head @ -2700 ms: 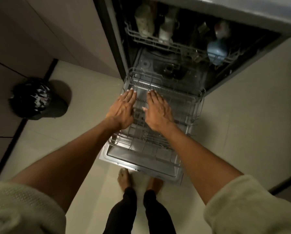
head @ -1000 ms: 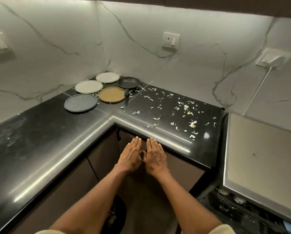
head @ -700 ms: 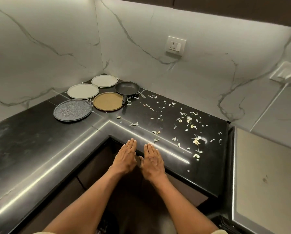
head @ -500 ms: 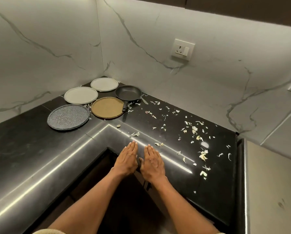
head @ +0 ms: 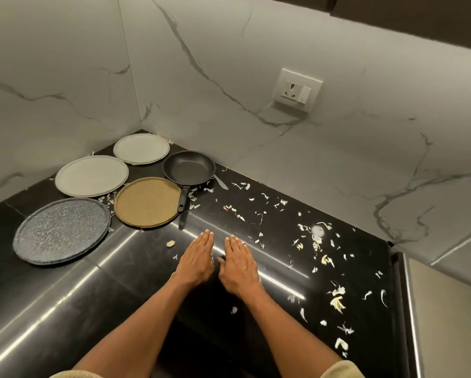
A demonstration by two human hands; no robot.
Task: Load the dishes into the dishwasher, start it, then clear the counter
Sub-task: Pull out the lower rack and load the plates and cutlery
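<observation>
Several plates lie flat in the corner of the black counter: a dark speckled plate, a tan plate, a large pale grey plate and a smaller pale plate. A small black frying pan sits beside them, with a knife at its right. My left hand and my right hand are side by side, palms down, fingers straight, over the counter's inner corner, holding nothing.
Vegetable peel scraps are scattered over the right stretch of the counter. A marble wall with a socket stands behind. A pale appliance top borders the counter at the right edge.
My view rose from the open dishwasher rack to the counter corner and then moved closer. Both hands stayed flat and empty, moving forward over the counter's edge.
</observation>
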